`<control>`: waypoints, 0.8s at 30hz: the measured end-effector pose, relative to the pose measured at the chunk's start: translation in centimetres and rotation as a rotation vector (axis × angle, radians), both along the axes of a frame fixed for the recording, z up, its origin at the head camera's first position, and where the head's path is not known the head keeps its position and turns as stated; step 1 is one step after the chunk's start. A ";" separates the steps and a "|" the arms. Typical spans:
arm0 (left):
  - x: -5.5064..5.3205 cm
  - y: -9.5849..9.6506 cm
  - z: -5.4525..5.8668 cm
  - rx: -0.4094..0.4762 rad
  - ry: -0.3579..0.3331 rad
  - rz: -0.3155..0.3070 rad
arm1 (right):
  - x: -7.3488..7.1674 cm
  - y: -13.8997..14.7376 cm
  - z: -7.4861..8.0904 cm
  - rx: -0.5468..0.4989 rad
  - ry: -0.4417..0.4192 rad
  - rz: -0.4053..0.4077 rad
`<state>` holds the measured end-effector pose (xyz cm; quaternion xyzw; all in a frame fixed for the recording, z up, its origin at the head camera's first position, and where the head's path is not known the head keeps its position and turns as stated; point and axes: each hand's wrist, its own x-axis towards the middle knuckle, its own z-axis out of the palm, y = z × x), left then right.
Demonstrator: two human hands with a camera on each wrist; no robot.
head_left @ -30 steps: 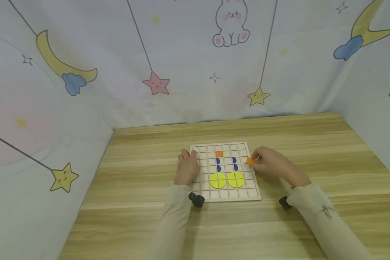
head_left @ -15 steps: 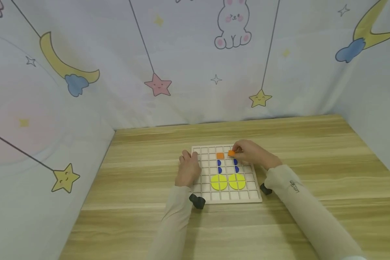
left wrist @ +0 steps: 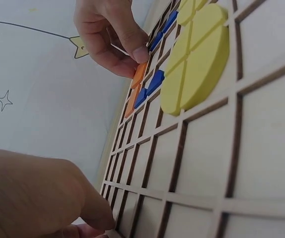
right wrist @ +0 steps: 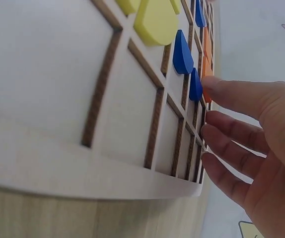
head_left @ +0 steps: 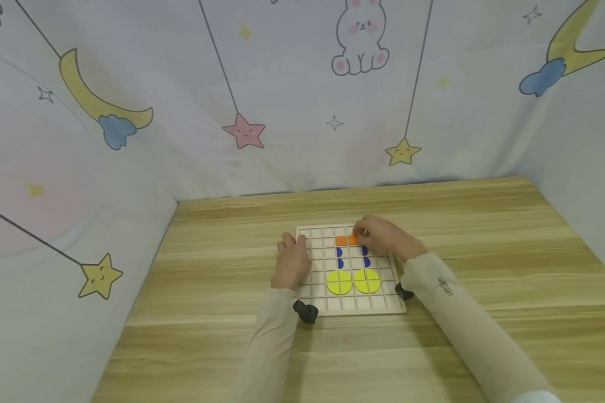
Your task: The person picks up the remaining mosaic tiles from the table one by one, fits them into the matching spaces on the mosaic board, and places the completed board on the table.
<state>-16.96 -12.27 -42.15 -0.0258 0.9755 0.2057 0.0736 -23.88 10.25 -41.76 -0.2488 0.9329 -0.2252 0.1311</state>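
Observation:
A wooden grid board (head_left: 350, 305) lies on the table. Its left edge is gripped by my left hand (head_left: 291, 263), thumb tip at the rim in the left wrist view. Over the back rows, my right hand (head_left: 383, 235) pinches an orange square tile (head_left: 352, 240) with thumb and fingers, partly hiding it. That tile sits right beside another orange tile (head_left: 340, 241) in the same row. Toward me are blue half-round pieces (head_left: 339, 263) in two columns, then two yellow circles (head_left: 339, 282) made of quarter pieces. In the right wrist view my thumb (right wrist: 222, 91) presses the orange tile's end.
The wood-grain table (head_left: 222, 336) extends around the board on all sides. A fabric backdrop (head_left: 302, 162) with stars, moons and a rabbit hangs behind it and at both sides. Black wrist cameras (head_left: 306, 312) sit close to the board's front corners.
My right hand has carried the orange tile leftward from beyond the board's right edge to a spot beside the other orange tile. The left hand has stayed at the board's edge.

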 end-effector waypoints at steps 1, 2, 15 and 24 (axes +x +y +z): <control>0.0 0.0 0.0 -0.001 -0.001 0.000 | 0.0 0.0 0.0 0.004 0.001 -0.001; 0.0 0.0 0.0 0.000 -0.004 0.001 | 0.1 0.0 -0.1 0.007 0.005 -0.002; -0.1 -0.2 -0.3 0.004 0.000 0.002 | 2.0 4.3 2.2 -0.003 0.020 -0.075; -0.1 -0.3 -0.2 0.024 0.012 0.000 | 4.4 10.8 1.2 0.021 -0.008 -0.145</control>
